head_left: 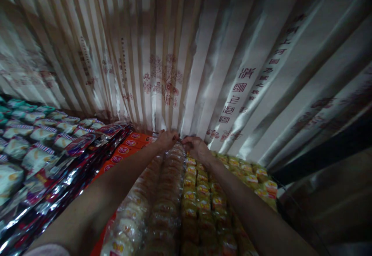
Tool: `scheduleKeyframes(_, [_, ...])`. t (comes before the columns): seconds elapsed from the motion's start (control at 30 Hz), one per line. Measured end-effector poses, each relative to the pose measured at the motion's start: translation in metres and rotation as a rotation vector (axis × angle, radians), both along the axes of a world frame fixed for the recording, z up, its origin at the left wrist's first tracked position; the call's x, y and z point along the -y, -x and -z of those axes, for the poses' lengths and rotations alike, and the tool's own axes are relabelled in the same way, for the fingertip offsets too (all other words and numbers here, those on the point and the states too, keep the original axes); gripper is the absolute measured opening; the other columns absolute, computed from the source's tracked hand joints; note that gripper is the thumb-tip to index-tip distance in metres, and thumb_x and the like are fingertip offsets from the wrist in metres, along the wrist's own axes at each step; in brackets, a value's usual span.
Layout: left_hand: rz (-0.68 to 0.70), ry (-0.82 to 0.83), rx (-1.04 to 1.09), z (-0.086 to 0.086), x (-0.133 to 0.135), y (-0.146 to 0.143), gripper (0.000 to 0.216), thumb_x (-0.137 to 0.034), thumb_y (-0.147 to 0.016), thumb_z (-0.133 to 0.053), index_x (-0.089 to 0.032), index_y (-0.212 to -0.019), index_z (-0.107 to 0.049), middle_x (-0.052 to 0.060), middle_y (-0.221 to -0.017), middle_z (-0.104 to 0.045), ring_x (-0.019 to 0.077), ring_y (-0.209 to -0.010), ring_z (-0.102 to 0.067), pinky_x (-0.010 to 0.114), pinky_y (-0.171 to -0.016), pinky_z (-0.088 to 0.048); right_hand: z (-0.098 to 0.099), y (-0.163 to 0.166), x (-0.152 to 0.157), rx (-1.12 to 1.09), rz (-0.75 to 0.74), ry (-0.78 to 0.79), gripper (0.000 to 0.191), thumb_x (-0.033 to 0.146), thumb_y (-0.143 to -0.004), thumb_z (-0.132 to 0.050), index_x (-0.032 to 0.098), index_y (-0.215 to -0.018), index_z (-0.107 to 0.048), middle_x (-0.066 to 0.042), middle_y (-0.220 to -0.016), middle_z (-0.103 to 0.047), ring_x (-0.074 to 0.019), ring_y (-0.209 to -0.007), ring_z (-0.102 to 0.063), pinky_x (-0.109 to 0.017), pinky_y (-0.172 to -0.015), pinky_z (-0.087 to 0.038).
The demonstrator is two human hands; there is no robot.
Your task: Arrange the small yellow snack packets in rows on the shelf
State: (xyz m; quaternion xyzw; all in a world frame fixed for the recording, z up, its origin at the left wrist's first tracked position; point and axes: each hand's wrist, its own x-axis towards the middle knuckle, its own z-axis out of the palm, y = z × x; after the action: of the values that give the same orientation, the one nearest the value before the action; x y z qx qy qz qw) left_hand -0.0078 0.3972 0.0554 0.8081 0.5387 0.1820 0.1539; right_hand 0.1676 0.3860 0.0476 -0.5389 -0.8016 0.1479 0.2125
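Both hands reach to the far end of rows of packaged food, close to the foot of a pleated curtain. My left hand [167, 139] is at the far end of the clear-wrapped round pastries [164, 209], its fingers bent and pinched together. Just to its right, my right hand [197, 147] has curled fingers, above the far edge of the yellow-wrapped small cakes [190, 196]. A small gap separates the fingertips of the two hands. Whatever the fingers pinch is too dark and small to make out.
The pale printed curtain [162, 77] hangs right behind the goods. Orange packaging [128, 147] and shiny dark-red packets [69, 170] lie to the left, then white-and-green packs [40, 132]. A dark bar [322, 147] runs along the right.
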Motion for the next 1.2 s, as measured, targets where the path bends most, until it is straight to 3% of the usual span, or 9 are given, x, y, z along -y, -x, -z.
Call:
scheduleKeyframes(0.1, [0.031, -0.008, -0.013, 0.001, 0.002, 0.002, 0.017, -0.017, -0.079, -0.051, -0.024, -0.089, -0.063, -0.001, -0.09, -0.069, 0.0168, -0.091, -0.06, 0.044, -0.103, -0.022, 0.001, -0.001, 0.002, 0.056, -0.062, -0.093, 0.016, 0.013, -0.07, -0.057, 0.02, -0.08, -0.067, -0.002, -0.079, -0.066, -0.016, -0.082, -0.057, -0.027, -0.079, -0.044])
scheduleKeyframes(0.33, [0.114, -0.021, -0.077, 0.003, -0.001, 0.008, 0.019, -0.015, -0.075, -0.053, -0.024, -0.084, -0.067, 0.0, -0.09, -0.07, 0.0181, -0.091, -0.061, 0.038, -0.098, -0.031, -0.008, 0.009, 0.015, 0.223, -0.088, -0.169, 0.017, 0.016, -0.076, -0.056, 0.019, -0.088, -0.068, -0.004, -0.085, -0.066, -0.0172, -0.089, -0.054, -0.027, -0.084, -0.04])
scheduleKeyframes(0.47, [0.125, -0.06, -0.103, 0.001, -0.003, 0.006, 0.017, -0.015, -0.071, -0.055, -0.022, -0.079, -0.069, 0.003, -0.087, -0.069, 0.0198, -0.088, -0.06, 0.034, -0.089, -0.039, -0.009, 0.011, 0.016, 0.229, -0.089, -0.195, 0.017, 0.018, -0.077, -0.058, 0.019, -0.09, -0.068, -0.005, -0.088, -0.065, -0.0184, -0.096, -0.05, -0.027, -0.088, -0.037])
scheduleKeyframes(0.57, [0.127, -0.12, -0.093, 0.0, -0.001, 0.006, 0.016, -0.014, -0.071, -0.056, -0.02, -0.078, -0.069, 0.004, -0.092, -0.068, 0.0203, -0.097, -0.056, 0.032, -0.091, -0.038, -0.008, 0.01, 0.015, 0.216, -0.107, -0.232, 0.016, 0.018, -0.077, -0.059, 0.018, -0.09, -0.067, -0.006, -0.088, -0.064, -0.0186, -0.096, -0.049, -0.028, -0.089, -0.036])
scheduleKeyframes(0.67, [0.131, -0.17, -0.079, 0.001, 0.004, 0.007, 0.014, -0.014, -0.072, -0.056, -0.02, -0.077, -0.068, 0.005, -0.095, -0.065, 0.0198, -0.101, -0.052, 0.03, -0.093, -0.036, -0.007, 0.009, 0.016, 0.175, -0.101, -0.237, 0.011, 0.015, -0.075, -0.06, 0.018, -0.084, -0.066, -0.005, -0.084, -0.063, -0.0191, -0.094, -0.047, -0.027, -0.086, -0.037])
scheduleKeyframes(0.83, [0.089, -0.175, -0.065, 0.001, 0.011, 0.009, 0.016, -0.013, -0.075, -0.052, -0.02, -0.081, -0.065, 0.002, -0.084, -0.066, 0.017, -0.087, -0.057, 0.03, -0.084, -0.04, -0.01, 0.013, 0.019, 0.161, -0.083, -0.252, 0.01, 0.011, -0.074, -0.057, 0.019, -0.073, -0.063, -0.003, -0.075, -0.061, -0.0186, -0.087, -0.047, -0.028, -0.082, -0.037])
scheduleKeyframes(1.0, [0.08, -0.179, -0.051, 0.0, 0.009, 0.011, 0.016, -0.015, -0.077, -0.051, -0.021, -0.084, -0.064, 0.0, -0.087, -0.067, 0.0151, -0.086, -0.059, 0.03, -0.086, -0.04, -0.016, 0.018, 0.024, 0.211, 0.025, -0.206, 0.01, 0.014, -0.077, -0.054, 0.02, -0.073, -0.062, -0.003, -0.073, -0.061, -0.0184, -0.084, -0.048, -0.027, -0.08, -0.036])
scheduleKeyframes(1.2, [0.211, -0.242, -0.099, 0.006, 0.013, 0.021, 0.016, -0.02, -0.075, -0.056, -0.023, -0.085, -0.067, 0.002, -0.091, -0.065, 0.0166, -0.094, -0.054, 0.031, -0.089, -0.039, -0.011, 0.015, 0.022, 0.234, -0.01, -0.213, 0.011, 0.014, -0.078, -0.051, 0.02, -0.081, -0.061, -0.002, -0.074, -0.061, -0.0175, -0.083, -0.049, -0.025, -0.076, -0.036])
